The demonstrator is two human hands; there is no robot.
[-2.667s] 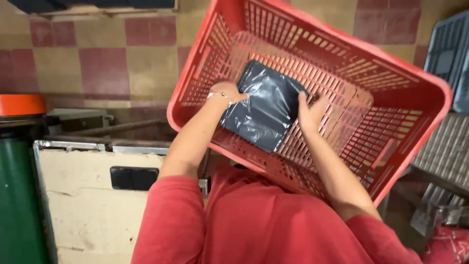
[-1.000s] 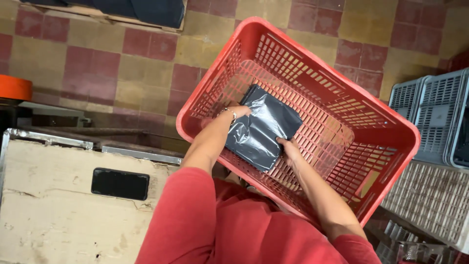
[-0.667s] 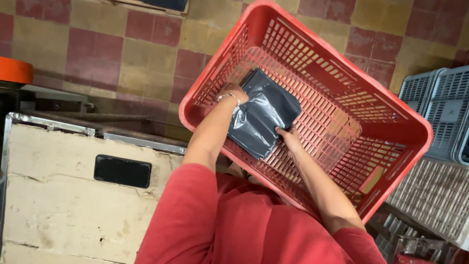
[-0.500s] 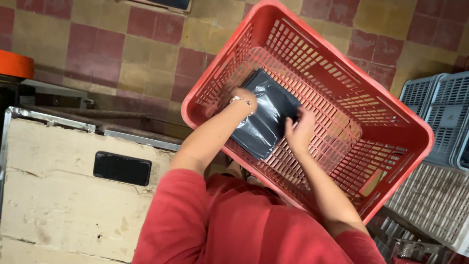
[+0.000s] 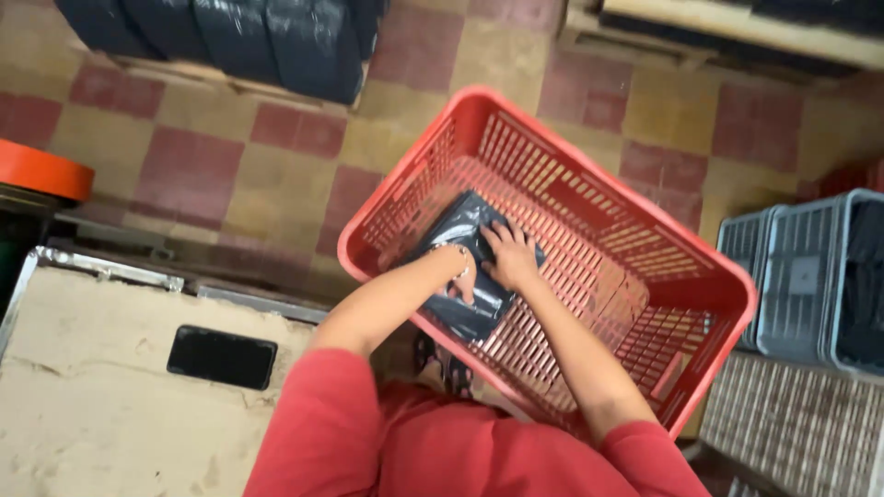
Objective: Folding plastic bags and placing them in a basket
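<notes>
Seen from overhead: red slatted plastic crate [image 5: 645, 304] standing on a floor of red and tan tiles [image 5: 230, 175], tilted in view with one corner toward the top. Inside, against the crate's left-hand corner region, a flat dark grey plastic packet [image 5: 460, 235], lying on the slatted bottom. Left hand [image 5: 463, 276] pressed down on the packet's lower middle, fingers pointing downward and held close together, thin bracelet at the wrist; whether pinching the film or merely pressing, cannot tell. Right hand [image 5: 509, 258] laid flat on the packet's right half, fingers [image 5: 490, 237] slightly spread and pointing toward the packet's upper left, palm on the plastic, not clamped round anything. Packet underneath both hands, its upper end showing beyond the fingertips and its lower end showing below the left hand. Red sleeves on both arms. To the left, a worn pale worktop [image 5: 92, 405] with a black phone [image 5: 222, 356] lying flat on it. Orange round lid [image 5: 37, 170] at far left. Grey crates [image 5: 810, 276] to the right; dark wrapped bundles [image 5: 249, 41] at top.
</notes>
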